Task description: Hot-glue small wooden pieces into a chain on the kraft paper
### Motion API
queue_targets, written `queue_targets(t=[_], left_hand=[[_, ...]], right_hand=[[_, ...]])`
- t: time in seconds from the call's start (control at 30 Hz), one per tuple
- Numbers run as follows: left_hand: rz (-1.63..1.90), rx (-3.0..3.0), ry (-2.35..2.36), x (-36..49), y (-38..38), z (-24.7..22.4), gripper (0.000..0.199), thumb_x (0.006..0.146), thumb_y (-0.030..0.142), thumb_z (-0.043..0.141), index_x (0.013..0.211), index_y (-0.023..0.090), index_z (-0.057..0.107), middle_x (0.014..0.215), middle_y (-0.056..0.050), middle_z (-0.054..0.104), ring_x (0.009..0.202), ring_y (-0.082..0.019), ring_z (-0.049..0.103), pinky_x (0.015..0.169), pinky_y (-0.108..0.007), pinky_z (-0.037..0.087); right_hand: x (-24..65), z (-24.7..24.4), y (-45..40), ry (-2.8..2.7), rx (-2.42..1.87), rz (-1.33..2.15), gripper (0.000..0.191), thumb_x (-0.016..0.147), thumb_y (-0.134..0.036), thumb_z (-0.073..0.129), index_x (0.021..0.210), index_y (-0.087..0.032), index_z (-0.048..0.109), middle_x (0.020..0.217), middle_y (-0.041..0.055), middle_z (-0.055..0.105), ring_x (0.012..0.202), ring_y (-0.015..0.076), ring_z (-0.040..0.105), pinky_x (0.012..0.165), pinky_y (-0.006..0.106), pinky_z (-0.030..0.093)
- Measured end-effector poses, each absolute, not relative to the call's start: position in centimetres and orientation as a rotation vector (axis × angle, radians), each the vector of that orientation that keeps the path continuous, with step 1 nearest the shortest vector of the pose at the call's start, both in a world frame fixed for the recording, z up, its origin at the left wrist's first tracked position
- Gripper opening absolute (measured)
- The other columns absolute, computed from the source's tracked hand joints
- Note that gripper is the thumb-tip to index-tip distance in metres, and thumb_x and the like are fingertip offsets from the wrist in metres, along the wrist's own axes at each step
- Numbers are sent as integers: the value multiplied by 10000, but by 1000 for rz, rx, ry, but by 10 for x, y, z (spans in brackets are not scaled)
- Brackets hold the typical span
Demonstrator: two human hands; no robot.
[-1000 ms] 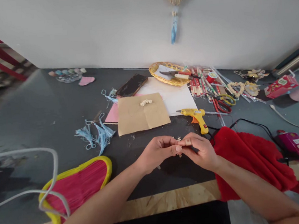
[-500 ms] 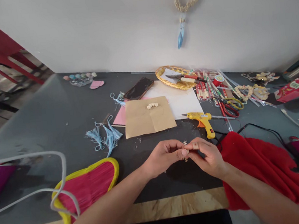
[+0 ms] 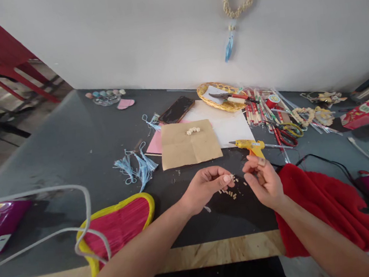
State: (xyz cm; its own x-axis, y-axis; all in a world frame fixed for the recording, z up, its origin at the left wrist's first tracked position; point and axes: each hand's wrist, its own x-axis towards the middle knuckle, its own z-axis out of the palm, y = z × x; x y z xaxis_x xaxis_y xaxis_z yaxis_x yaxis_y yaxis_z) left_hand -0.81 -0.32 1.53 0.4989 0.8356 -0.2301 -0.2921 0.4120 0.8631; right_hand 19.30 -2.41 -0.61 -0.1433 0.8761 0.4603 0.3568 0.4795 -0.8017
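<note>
Curved row (image 3: 193, 131): lying on brown paper (image 3: 191, 152), its pale bits appearing joined; judging this portion made.
Small pale cluster (image 3: 232, 178): sitting right at the left fingertips; looking only partly built.
Loose pieces (image 3: 230, 193): lying unattached on the tabletop (image 3: 86, 154), nearer its front edge, between and below the hands; joining seemingly left undone here.
Left hand (image 3: 203, 190): its grip pinching the cluster between thumb and fingers.
Right hand (image 3: 265, 183): hovering just beside, fingers loosely curling, thumb standing apart; no piece showing.
Glue gun (image 3: 255, 147): lying beyond the right hand, farther from the front edge.
Red cloth (image 3: 315, 208): hanging over that edge.
</note>
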Motion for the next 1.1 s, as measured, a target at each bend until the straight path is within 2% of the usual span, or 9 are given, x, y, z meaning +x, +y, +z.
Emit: queue_targets(t=[0.17, 0.27, 0.4, 0.57, 0.9, 1.03, 1.1], left_hand=[[800, 836, 724, -9, -3, 16, 323, 710, 429, 774, 781, 127, 681, 723, -38, 691, 632, -99, 552, 636, -231, 413], [806, 799, 715, -9, -2, 17, 321, 706, 424, 779, 776, 127, 680, 717, -38, 694, 624, -95, 547, 628, -228, 406], [818, 741, 723, -11, -2, 18, 317, 704, 418, 786, 764, 125, 679, 697, -38, 697, 599, -85, 530, 618, -222, 393], [826, 705, 724, -12, 0, 23, 322, 689, 423, 798, 752, 127, 687, 687, -39, 701, 607, -93, 541, 626, -229, 399], [986, 545, 743, -14, 1, 44, 319, 654, 411, 823, 757, 131, 711, 687, -44, 691, 641, -125, 567, 654, -258, 402], [1037, 508, 728, -22, -10, 62, 314, 639, 411, 833, 743, 139, 715, 633, -25, 672, 617, -119, 556, 638, -256, 393], [1002, 504, 740, -26, -17, 77, 319, 632, 412, 836, 730, 134, 714, 633, -32, 680, 609, -120, 564, 632, -254, 400]], right_hand=[[213, 8, -29, -1903, -1224, 473, 329, 896, -195, 555, 1222, -228, 529, 1019, 80, 595, 824, 169, 605, 727, 320, 559], [239, 10, -44, -2086, -1329, 268, 325, 881, -197, 574, 1204, -232, 556, 1079, 98, 605, 1020, 245, 584, 877, 428, 533], [275, -7, -68, -2057, -1501, 89, 286, 897, -229, 544, 1183, -227, 561, 1039, 107, 618, 999, 282, 585, 846, 495, 538], [289, -28, -82, -1939, -1609, 67, 270, 894, -258, 542, 1159, -204, 541, 1021, 116, 610, 974, 289, 596, 794, 485, 562], [279, -22, -77, -1960, -1617, 142, 240, 901, -243, 530, 1131, -176, 535, 1007, 112, 616, 967, 260, 592, 810, 467, 548], [264, 5, -70, -1889, -1616, 140, 238, 907, -247, 513, 1129, -170, 549, 1025, 123, 596, 953, 257, 580, 775, 457, 535], [243, 38, -63, -1842, -1593, 142, 201, 903, -224, 529, 1097, -192, 568, 1024, 107, 586, 1006, 259, 555, 871, 498, 488]])
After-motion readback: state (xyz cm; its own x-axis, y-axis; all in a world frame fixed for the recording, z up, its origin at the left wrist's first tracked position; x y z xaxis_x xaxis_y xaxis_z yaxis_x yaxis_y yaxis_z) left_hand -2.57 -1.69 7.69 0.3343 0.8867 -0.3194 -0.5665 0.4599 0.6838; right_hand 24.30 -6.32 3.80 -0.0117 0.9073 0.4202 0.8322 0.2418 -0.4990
